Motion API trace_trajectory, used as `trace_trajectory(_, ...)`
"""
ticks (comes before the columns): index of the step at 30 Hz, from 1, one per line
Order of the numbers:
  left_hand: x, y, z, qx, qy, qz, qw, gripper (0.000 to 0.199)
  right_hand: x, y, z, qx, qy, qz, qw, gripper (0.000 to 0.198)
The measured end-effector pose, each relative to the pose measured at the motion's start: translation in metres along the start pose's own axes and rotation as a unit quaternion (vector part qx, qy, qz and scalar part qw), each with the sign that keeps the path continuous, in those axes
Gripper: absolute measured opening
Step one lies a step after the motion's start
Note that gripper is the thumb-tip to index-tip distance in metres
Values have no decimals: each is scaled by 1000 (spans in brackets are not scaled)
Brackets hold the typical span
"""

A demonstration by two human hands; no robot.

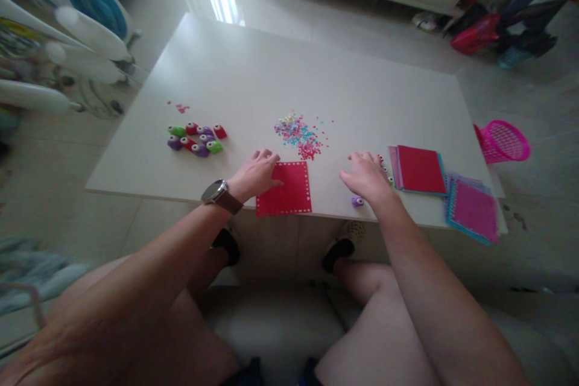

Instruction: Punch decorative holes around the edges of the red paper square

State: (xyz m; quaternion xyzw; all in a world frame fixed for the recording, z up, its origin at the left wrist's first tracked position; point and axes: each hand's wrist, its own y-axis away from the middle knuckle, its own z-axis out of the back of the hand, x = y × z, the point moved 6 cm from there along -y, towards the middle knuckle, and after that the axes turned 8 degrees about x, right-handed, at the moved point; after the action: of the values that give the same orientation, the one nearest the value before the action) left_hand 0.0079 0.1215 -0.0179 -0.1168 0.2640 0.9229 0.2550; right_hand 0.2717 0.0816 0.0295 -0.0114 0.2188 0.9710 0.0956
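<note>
A red paper square (pixel 289 190) with small holes punched along its edges lies at the table's front edge. My left hand (pixel 256 175) rests on its upper left part, thumb stretched over the paper and fingers apart. To the right, my right hand (pixel 365 174) is low over the table, its thumb apart from the fingers and nothing seen held. A purple craft punch (pixel 357 201) sits just below that hand. Small red and green punches (pixel 390 181) show partly behind its fingers. Punched paper bits (pixel 301 136) in several colours lie beyond the red square.
Several red, green and purple punches (pixel 199 143) stand grouped at left, near a few red bits (pixel 181 108). A stack of coloured paper squares (pixel 422 170) is at right, beside punched sheets (pixel 473 208) overhanging the front edge. A pink basket (pixel 505 140) stands past the table's right end.
</note>
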Motion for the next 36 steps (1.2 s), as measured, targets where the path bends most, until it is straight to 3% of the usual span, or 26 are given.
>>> trace_trajectory(2, -2, 2, 0, 0, 2, -4, 1000, 66, -10, -1, -3, 29, 4, -34, 999, 54)
trace_trajectory(5, -8, 6, 0, -6, -4, -17, 1000, 62, -14, 0, -9, 70, 6, -36, 997, 55)
trace_trajectory(16, -24, 12, -9, 2, -4, -83, 997, 50, 0, -2, -10, 25, -31, 61, 997, 46)
trace_trajectory(25, -40, 17, -13, 2, -6, -165, 986, 45, 17, -5, -22, 105, -106, 143, 978, 30)
trace_trajectory(33, -45, 21, -18, 11, 5, -181, 983, 47, 22, -4, -27, 113, -104, 150, 977, 23)
trace_trajectory(36, -53, 23, -15, 3, -6, -186, 983, 42, 14, -8, -22, 81, -59, 111, 989, 22)
